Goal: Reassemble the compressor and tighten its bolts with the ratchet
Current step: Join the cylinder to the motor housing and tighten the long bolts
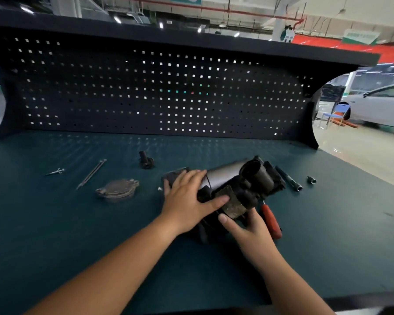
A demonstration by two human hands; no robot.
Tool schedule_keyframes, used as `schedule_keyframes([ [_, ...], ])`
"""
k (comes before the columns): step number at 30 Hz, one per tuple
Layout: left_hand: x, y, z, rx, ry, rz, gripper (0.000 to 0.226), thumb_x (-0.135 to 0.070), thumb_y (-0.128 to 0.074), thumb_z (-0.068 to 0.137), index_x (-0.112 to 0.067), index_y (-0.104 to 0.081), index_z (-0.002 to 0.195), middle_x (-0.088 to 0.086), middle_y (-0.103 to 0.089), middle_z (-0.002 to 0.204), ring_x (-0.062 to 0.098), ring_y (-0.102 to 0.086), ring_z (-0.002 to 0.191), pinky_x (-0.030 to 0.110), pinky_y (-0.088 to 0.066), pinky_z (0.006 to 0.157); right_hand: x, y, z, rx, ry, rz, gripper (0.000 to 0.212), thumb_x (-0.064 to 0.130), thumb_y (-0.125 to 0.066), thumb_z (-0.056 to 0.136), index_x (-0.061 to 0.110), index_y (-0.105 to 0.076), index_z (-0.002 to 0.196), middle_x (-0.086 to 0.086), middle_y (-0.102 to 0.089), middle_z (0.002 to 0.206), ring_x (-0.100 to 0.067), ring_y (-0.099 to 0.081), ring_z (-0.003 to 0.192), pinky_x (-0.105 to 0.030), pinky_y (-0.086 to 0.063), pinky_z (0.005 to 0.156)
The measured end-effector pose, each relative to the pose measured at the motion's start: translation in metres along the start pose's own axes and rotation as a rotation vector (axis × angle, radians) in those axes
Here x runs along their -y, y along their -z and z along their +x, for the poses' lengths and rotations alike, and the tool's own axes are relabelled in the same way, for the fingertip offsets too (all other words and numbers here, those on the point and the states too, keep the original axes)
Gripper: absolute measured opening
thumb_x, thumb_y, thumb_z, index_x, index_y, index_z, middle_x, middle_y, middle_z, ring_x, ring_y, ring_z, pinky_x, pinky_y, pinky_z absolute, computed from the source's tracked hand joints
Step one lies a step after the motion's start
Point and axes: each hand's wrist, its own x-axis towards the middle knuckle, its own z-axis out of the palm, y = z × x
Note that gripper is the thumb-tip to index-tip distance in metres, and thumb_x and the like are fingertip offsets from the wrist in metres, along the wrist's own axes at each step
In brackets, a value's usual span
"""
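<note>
green surface [55,235] backed by a perforated panel [123,92]. the compressor [223,176] lies on its side on the surface, its dark cylinder end turned up and to the right. the left hand [187,201] wraps over the compressor's grey barrel, thumb stretched across a metal plate on its near side. the right hand [248,230] grips the compressor's near end, thumb at the plate's lower edge. round metal cover [117,189] well left of the compressor; long bolts [91,173] farther left. red-handled tool [271,220] just right of the compressor's near end; dark bar-shaped tool [288,178] just beside its right flank; black fitting [146,161] behind and left of it; small socket [311,179] farthest right.
</note>
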Motion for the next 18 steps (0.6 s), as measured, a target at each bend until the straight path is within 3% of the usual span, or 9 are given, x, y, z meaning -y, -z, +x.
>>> schedule_keyframes([
  [3,-0.0035,-0.0023,0.0078,-0.028,-0.012,-0.082,0.094,-0.086,-0.026,0.059,-0.034,-0.047,0.134,-0.01,-0.048,0.138,0.014,-0.035,0.133,0.033,-0.011,0.108,0.0052,0.0025,0.0074,-0.037,-0.019,0.035,0.038,0.04,-0.065,0.071,0.03,-0.061,0.107,0.022,-0.069,0.104,0.004,-0.062,0.1,-0.006,-0.044,0.079],
  [6,-0.005,-0.0036,0.01,-0.017,-0.025,-0.046,0.091,-0.088,-0.023,0.059,-0.036,-0.054,0.126,-0.012,-0.051,0.132,0.013,-0.04,0.128,0.025,-0.013,0.098,0.0067,0.0029,0.0083,-0.049,-0.059,0.063,0.032,0.043,-0.063,0.072,0.031,-0.064,0.101,0.02,-0.071,0.101,0.001,-0.065,0.097,-0.006,-0.046,0.076],
  [11,-0.0066,-0.0036,0.0091,0.021,-0.033,0.037,0.093,-0.092,-0.025,0.064,-0.034,-0.048,0.133,-0.009,-0.045,0.138,0.016,-0.035,0.132,0.036,-0.012,0.106,0.0057,0.0056,0.0018,-0.039,-0.138,0.123,0.032,0.041,-0.065,0.073,0.031,-0.063,0.102,0.021,-0.071,0.1,0.002,-0.065,0.096,-0.004,-0.045,0.073],
  [14,-0.0071,-0.0041,0.0091,0.03,-0.023,0.032,0.084,-0.086,-0.027,0.067,-0.035,-0.052,0.129,-0.011,-0.045,0.136,0.016,-0.035,0.131,0.036,-0.01,0.105,0.0042,0.0065,0.0011,-0.039,-0.194,0.192,0.024,0.023,-0.067,0.083,0.025,-0.063,0.107,0.015,-0.072,0.099,-0.003,-0.067,0.096,-0.01,-0.049,0.073],
  [18,-0.0074,-0.0034,0.0092,0.035,-0.023,0.037,0.074,-0.087,-0.024,0.072,-0.038,-0.058,0.116,-0.014,-0.047,0.13,0.013,-0.036,0.129,0.043,-0.002,0.111,0.0004,0.0077,0.0018,-0.088,-0.322,0.367,0.034,0.007,-0.068,0.081,0.024,-0.058,0.109,0.008,-0.074,0.094,-0.012,-0.07,0.089,-0.021,-0.054,0.069],
])
